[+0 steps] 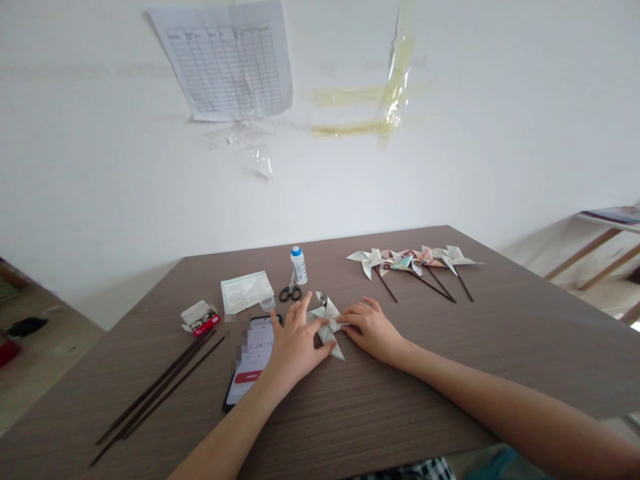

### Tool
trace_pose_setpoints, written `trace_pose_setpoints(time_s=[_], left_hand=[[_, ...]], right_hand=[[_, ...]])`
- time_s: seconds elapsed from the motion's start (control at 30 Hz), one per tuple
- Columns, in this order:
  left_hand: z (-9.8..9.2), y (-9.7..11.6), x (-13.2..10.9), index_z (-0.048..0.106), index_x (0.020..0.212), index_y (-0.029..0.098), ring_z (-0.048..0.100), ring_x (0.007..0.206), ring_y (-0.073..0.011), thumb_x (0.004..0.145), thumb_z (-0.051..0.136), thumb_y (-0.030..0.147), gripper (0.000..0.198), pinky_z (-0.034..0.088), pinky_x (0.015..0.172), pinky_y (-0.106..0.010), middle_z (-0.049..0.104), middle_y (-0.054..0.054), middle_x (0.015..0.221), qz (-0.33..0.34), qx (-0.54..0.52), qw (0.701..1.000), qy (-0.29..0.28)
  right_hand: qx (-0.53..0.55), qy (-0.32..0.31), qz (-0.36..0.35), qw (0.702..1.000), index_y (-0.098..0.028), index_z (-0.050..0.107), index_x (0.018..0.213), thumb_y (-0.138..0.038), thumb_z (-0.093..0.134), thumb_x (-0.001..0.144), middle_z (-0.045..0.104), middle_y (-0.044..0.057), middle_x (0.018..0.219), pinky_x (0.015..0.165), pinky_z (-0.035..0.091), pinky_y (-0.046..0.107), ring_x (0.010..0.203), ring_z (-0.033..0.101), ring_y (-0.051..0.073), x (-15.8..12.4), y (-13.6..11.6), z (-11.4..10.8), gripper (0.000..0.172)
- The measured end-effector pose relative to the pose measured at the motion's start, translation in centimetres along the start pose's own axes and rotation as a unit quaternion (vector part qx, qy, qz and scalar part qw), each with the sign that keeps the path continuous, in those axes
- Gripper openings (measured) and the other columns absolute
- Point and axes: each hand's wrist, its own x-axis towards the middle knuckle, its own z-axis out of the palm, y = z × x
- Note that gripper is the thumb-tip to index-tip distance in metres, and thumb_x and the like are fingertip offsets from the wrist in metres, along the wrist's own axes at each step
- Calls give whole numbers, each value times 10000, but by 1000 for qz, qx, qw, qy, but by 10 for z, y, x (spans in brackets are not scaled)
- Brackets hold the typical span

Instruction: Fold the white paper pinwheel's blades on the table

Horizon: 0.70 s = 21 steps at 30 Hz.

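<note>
Folded paper pinwheel point(326, 324), stickless, flat near mid-table between both hands, one point aimed toward the near edge of the table point(350, 407). Left hand point(296, 343) spread open, fingertips against its left side; right hand point(369, 328) lightly curled, fingers over its right side, slightly nearer; firmness of either hold impossible to tell. Just beyond, scissors point(290, 292) and a glue bottle point(299, 265); toward the far edge, finished pinwheels point(413, 262) on dark sticks.
</note>
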Motion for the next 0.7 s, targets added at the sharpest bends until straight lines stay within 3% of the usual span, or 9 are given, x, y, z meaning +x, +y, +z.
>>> trace_pose_setpoints(time_s=[0.4, 0.7], left_hand=[[0, -4, -1, 981, 1465, 420, 519, 1856, -586, 1061, 1002, 427, 404, 235, 1515, -998, 484, -107, 2084, 14, 11, 1000, 16], [5, -7, 3, 907, 1591, 408, 507, 1865, -587, 1017, 1040, 413, 590, 291, 1499, -995, 419, -150, 2111, 2, -17, 1000, 24]], right_hand=[[4, -12, 12, 1000, -293, 985, 1361, -135, 772, 1177, 969, 113, 1295, 1435, 498, 675, 1285, 908, 337, 1, -3, -2, 323], [3, -15, 6, 1000, -300, 976, 1368, -170, 766, 1199, 963, 121, 1307, 1428, 510, 715, 1296, 899, 347, 1, 0, -1, 299]])
